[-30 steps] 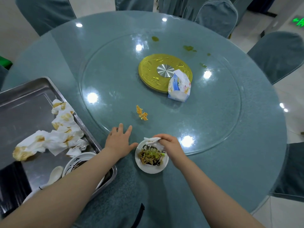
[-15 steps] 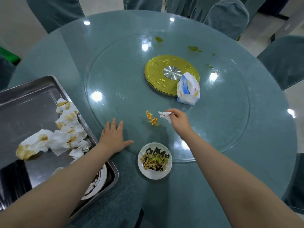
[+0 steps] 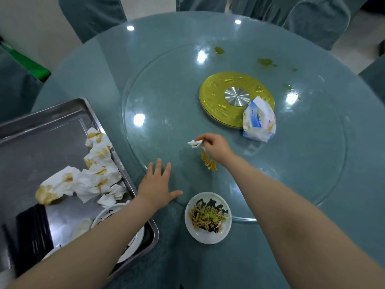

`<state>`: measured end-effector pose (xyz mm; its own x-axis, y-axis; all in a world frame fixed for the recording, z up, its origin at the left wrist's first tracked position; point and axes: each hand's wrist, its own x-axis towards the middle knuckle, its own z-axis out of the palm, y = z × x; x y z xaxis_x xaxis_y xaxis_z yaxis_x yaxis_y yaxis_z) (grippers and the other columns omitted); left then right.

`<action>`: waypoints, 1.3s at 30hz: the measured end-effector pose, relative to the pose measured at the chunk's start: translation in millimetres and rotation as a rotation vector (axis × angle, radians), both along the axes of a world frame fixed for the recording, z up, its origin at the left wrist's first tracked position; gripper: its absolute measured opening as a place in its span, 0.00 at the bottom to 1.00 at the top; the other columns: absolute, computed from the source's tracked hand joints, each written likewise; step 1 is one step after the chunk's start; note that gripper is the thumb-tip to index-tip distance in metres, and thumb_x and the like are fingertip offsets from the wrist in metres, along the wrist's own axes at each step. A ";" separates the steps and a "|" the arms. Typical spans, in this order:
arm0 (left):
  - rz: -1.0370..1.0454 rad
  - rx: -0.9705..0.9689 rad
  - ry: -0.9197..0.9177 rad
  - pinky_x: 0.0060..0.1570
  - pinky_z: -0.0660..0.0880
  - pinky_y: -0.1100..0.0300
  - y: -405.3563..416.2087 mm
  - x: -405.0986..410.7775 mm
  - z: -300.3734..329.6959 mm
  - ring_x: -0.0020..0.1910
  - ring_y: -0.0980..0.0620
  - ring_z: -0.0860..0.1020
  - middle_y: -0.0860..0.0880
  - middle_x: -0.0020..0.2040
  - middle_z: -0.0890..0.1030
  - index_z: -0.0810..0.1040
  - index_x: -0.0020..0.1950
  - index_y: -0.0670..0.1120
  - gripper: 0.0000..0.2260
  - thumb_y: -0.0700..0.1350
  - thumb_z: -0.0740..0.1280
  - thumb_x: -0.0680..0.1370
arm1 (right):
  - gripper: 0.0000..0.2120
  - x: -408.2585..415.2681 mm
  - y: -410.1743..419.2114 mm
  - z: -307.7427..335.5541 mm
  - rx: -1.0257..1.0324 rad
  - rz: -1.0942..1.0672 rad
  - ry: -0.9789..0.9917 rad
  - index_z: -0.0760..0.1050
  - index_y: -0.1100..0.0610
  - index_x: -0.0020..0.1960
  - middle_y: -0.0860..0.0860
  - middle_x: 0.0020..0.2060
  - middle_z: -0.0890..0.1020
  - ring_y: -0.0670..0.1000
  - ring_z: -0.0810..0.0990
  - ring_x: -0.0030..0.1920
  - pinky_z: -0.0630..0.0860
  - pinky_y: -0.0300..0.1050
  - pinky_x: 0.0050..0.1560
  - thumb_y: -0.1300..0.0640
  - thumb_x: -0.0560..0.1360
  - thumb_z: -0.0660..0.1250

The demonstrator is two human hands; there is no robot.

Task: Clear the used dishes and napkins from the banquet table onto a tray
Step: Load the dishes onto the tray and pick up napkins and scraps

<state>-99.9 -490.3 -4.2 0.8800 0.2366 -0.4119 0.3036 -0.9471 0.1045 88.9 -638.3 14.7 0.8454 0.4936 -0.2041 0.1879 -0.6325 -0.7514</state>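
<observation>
My right hand pinches a small crumpled white napkin just above the glass turntable, beside a yellow food scrap. My left hand rests flat with spread fingers at the turntable's near edge. A small white plate with noodle leftovers and dark sauce stands on the table in front of me. The metal tray at the left holds several stained napkins, a white plate partly hidden by my left forearm, and a spoon.
A tissue pack lies on the edge of the gold turntable hub. Green sauce spots mark the far glass. Covered chairs ring the round table. Something black lies in the tray's near corner.
My right hand lifted the napkin off the noodle plate and carried it forward over the turntable to the yellow scrap. My left hand stayed flat near the turntable edge.
</observation>
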 end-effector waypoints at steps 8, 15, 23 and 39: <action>0.001 0.014 0.000 0.73 0.56 0.45 2.0 1.8 -1.3 0.77 0.38 0.43 0.43 0.79 0.41 0.41 0.79 0.49 0.46 0.73 0.57 0.72 | 0.17 -0.2 -4.4 -15.6 0.012 0.016 0.176 0.84 0.52 0.49 0.44 0.32 0.78 0.44 0.71 0.29 0.68 0.36 0.32 0.65 0.76 0.59; 0.001 0.014 -0.002 0.74 0.54 0.45 2.1 0.3 -2.2 0.77 0.38 0.42 0.43 0.79 0.41 0.40 0.79 0.50 0.47 0.73 0.56 0.72 | 0.18 -1.9 -13.3 -20.5 0.053 0.006 0.219 0.84 0.45 0.42 0.51 0.47 0.84 0.52 0.78 0.44 0.75 0.46 0.44 0.64 0.75 0.61; 0.016 -0.014 -0.001 0.75 0.53 0.45 1.3 -0.4 -3.9 0.77 0.39 0.41 0.43 0.79 0.40 0.39 0.79 0.50 0.46 0.73 0.57 0.72 | 0.19 -12.9 -32.8 -22.5 0.035 0.013 0.253 0.83 0.42 0.41 0.51 0.49 0.83 0.52 0.78 0.44 0.77 0.47 0.44 0.63 0.77 0.61; 0.042 -0.038 -0.025 0.75 0.50 0.46 -7.2 -4.4 -1.5 0.77 0.38 0.42 0.42 0.79 0.41 0.41 0.79 0.50 0.47 0.72 0.59 0.72 | 0.14 -66.1 -69.6 -17.9 0.111 -0.133 0.279 0.83 0.45 0.49 0.50 0.47 0.83 0.52 0.77 0.41 0.74 0.47 0.40 0.59 0.79 0.62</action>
